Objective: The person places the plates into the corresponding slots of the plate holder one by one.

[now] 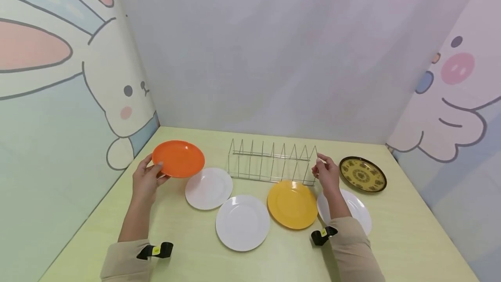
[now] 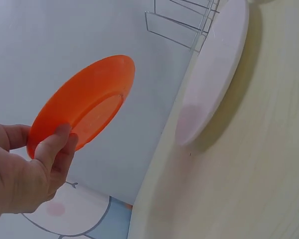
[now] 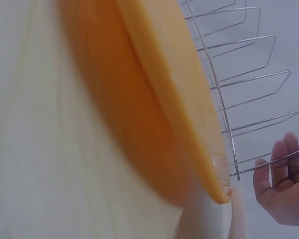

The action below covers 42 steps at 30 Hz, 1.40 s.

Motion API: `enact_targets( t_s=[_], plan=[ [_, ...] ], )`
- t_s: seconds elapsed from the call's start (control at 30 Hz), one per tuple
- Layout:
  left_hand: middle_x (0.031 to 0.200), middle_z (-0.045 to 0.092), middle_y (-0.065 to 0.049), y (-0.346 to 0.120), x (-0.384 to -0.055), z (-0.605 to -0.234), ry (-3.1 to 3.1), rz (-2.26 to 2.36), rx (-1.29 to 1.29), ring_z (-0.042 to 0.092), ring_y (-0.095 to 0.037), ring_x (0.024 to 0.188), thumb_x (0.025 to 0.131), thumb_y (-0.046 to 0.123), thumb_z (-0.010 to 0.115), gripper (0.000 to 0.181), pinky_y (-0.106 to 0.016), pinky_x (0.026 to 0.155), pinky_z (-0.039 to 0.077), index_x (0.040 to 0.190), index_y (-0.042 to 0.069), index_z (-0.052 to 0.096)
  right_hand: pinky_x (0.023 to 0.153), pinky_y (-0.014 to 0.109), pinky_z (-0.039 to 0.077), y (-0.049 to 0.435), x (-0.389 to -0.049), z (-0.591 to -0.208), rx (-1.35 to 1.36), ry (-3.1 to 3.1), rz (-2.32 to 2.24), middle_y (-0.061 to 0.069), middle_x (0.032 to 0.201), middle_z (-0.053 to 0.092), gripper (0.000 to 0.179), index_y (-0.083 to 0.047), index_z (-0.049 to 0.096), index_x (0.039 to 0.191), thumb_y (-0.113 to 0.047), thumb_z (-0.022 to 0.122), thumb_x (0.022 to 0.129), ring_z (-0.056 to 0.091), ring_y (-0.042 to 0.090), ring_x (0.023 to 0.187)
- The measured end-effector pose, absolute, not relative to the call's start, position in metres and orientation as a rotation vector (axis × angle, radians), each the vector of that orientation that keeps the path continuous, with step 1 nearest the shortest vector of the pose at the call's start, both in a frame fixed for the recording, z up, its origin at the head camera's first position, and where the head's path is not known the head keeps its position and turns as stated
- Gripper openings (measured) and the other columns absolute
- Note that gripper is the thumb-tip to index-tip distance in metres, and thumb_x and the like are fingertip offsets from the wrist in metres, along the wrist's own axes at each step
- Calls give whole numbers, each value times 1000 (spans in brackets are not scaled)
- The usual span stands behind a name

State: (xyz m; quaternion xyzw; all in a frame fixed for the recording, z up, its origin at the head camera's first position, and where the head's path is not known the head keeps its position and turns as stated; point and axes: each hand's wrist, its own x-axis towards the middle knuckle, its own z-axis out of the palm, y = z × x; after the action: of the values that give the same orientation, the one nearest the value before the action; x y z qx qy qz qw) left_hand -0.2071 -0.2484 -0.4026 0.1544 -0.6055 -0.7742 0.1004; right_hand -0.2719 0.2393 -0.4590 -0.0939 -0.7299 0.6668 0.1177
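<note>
My left hand (image 1: pixel 145 179) holds an orange plate (image 1: pixel 178 159) by its left rim, thumb on the upper face and fingers beneath. In the left wrist view the orange plate (image 2: pixel 89 102) is tilted and raised above the table. A wire plate rack (image 1: pixel 270 166) with upright dividers stands toward the back of the table, with no plates in its slots. My right hand (image 1: pixel 328 175) grips the end wire at the rack's right side; in the right wrist view its fingers (image 3: pixel 280 167) curl at that wire. A yellow plate (image 1: pixel 292 205) lies just in front of the rack.
Two white plates, one near the orange plate (image 1: pixel 209 189) and one front centre (image 1: pixel 242 223), lie flat. Another white plate (image 1: pixel 358 210) is partly hidden under my right forearm. A black-rimmed patterned plate (image 1: pixel 362 174) sits at the right. Walls enclose the table (image 1: pixel 188 251) behind and on both sides.
</note>
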Motion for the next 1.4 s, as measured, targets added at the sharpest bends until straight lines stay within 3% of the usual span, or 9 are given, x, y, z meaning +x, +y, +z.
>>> enact_targets(
  t_s=[0.87,1.4],
  plan=[
    [107,46,-11,-198,-214,-385,-1749,-2319,302,62,-15,83,91,7,59,61,-30,72,52,145,15,32,77,42,51,238,-272,-460,-237,-2105,1964,4,76,55,34,-8,53,129,-20,48,98,56,13,69],
    [111,45,-12,-167,-228,-378,-1727,-2298,280,58,-22,88,88,-4,59,62,-31,74,52,141,22,40,76,43,51,237,-273,-462,-233,-2120,1946,3,74,54,33,-10,54,129,-20,47,98,56,15,67]
  ],
)
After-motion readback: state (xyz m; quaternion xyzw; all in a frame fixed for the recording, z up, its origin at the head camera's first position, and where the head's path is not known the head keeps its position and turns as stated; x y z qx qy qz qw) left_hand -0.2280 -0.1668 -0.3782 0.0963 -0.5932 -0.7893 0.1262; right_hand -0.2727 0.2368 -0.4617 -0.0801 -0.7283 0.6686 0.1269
